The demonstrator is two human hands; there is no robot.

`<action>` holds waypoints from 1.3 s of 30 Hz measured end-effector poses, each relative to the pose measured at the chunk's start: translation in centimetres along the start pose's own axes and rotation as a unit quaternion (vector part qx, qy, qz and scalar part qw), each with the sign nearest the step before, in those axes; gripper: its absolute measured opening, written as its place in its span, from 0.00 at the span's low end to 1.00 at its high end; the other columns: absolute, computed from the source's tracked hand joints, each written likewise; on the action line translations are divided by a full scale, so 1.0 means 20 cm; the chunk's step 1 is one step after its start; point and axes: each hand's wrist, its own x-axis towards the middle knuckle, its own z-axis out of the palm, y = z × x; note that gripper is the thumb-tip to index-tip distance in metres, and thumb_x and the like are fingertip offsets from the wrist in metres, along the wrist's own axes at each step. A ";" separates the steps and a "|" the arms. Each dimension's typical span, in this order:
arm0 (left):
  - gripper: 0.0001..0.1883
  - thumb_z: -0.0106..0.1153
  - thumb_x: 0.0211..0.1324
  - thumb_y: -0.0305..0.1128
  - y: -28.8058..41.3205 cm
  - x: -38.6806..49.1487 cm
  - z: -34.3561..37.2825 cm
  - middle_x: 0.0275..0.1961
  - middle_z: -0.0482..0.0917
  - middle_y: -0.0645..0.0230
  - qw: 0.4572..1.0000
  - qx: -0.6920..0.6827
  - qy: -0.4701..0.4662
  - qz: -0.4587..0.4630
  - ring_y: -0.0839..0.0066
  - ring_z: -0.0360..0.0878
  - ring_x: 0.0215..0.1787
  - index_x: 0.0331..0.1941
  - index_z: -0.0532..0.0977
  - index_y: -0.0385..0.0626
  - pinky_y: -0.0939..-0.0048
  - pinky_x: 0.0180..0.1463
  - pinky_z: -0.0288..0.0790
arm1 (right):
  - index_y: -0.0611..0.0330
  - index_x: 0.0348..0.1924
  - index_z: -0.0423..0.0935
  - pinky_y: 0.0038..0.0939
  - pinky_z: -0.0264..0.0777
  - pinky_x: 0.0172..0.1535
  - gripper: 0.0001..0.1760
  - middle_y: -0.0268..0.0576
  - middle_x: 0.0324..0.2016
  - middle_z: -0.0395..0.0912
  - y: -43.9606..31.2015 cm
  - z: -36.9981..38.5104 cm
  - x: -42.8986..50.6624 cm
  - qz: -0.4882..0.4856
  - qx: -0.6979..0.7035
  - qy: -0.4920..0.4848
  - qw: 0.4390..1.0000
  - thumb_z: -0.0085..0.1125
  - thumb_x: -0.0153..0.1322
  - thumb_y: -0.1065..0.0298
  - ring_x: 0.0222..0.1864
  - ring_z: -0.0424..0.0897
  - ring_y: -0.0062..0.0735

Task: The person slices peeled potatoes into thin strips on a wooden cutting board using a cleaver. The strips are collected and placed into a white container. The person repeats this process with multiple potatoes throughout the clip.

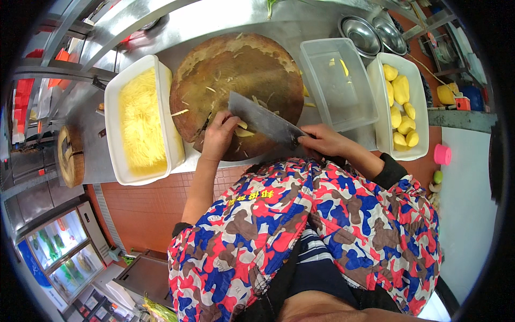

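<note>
My right hand [324, 140] grips the handle of a Chinese cleaver [267, 120]. Its broad blade slants across a round wooden chopping block [241, 60]. At the block's near left, my left hand [218, 135] has its fingers bent at a small potato slice [242, 125]. Another yellow potato slice [244, 132] lies just beside those fingertips, left of the blade. Thin potato scraps [262, 103] are scattered over the wood, partly behind the cleaver. A crack runs into the block's near left edge, close to my left hand.
Left of the block stands a white tub [175, 149] of shredded potato in liquid. To the right are a clear plastic bin [338, 100] with a few scraps and a white tub [422, 137] of peeled potatoes. Metal bowls [360, 36] sit behind; a smaller wooden block [76, 161] is far left.
</note>
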 end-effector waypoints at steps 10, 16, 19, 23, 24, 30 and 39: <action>0.08 0.64 0.52 0.21 0.04 -0.02 0.12 0.42 0.81 0.60 0.995 0.025 0.095 0.003 0.61 0.83 0.42 0.37 0.81 0.43 0.65 0.43 0.78 | 0.57 0.51 0.76 0.30 0.70 0.23 0.14 0.37 0.20 0.77 -0.05 0.05 0.02 -0.044 -0.120 0.059 0.990 0.51 0.76 0.63 0.18 0.76 0.25; 0.08 0.63 0.52 0.21 0.05 -0.04 0.13 0.43 0.82 0.61 0.994 0.044 0.096 0.013 0.60 0.83 0.43 0.37 0.80 0.42 0.65 0.44 0.79 | 0.60 0.49 0.76 0.38 0.69 0.29 0.14 0.51 0.21 0.76 -0.09 0.07 -0.03 -0.100 -0.166 0.076 0.978 0.52 0.76 0.62 0.22 0.77 0.45; 0.09 0.63 0.51 0.20 0.06 -0.04 0.13 0.43 0.81 0.61 0.995 0.045 0.093 0.012 0.60 0.83 0.43 0.38 0.80 0.42 0.66 0.45 0.79 | 0.60 0.49 0.76 0.40 0.68 0.29 0.14 0.54 0.22 0.75 -0.13 0.06 -0.06 -0.094 -0.170 0.070 0.978 0.52 0.76 0.62 0.23 0.76 0.49; 0.12 0.61 0.47 0.21 0.06 -0.05 0.15 0.43 0.80 0.65 0.992 0.059 0.114 0.021 0.65 0.82 0.41 0.38 0.80 0.46 0.67 0.41 0.78 | 0.60 0.50 0.76 0.41 0.69 0.30 0.14 0.54 0.22 0.75 -0.16 0.06 -0.09 -0.084 -0.169 0.066 0.980 0.51 0.76 0.62 0.24 0.76 0.50; 0.12 0.61 0.47 0.21 0.06 -0.05 0.15 0.43 0.80 0.65 0.992 0.059 0.113 0.021 0.65 0.82 0.41 0.38 0.80 0.46 0.67 0.41 0.78 | 0.60 0.50 0.76 0.41 0.69 0.30 0.14 0.54 0.23 0.75 -0.16 0.06 -0.10 -0.088 -0.173 0.068 0.979 0.51 0.76 0.62 0.24 0.76 0.50; 0.11 0.61 0.48 0.20 0.06 -0.05 0.14 0.43 0.81 0.64 0.993 0.059 0.099 0.018 0.64 0.82 0.42 0.38 0.80 0.45 0.66 0.43 0.78 | 0.60 0.49 0.76 0.41 0.69 0.31 0.14 0.53 0.23 0.76 -0.18 0.06 -0.10 -0.054 -0.160 0.057 0.984 0.51 0.76 0.61 0.24 0.76 0.49; 0.11 0.63 0.48 0.19 0.05 -0.07 0.13 0.43 0.81 0.61 0.995 0.047 0.085 0.009 0.60 0.83 0.43 0.38 0.80 0.42 0.64 0.45 0.78 | 0.59 0.47 0.73 0.46 0.70 0.32 0.11 0.59 0.26 0.76 -0.14 0.09 -0.07 -0.096 -0.201 0.064 0.973 0.50 0.76 0.64 0.30 0.77 0.62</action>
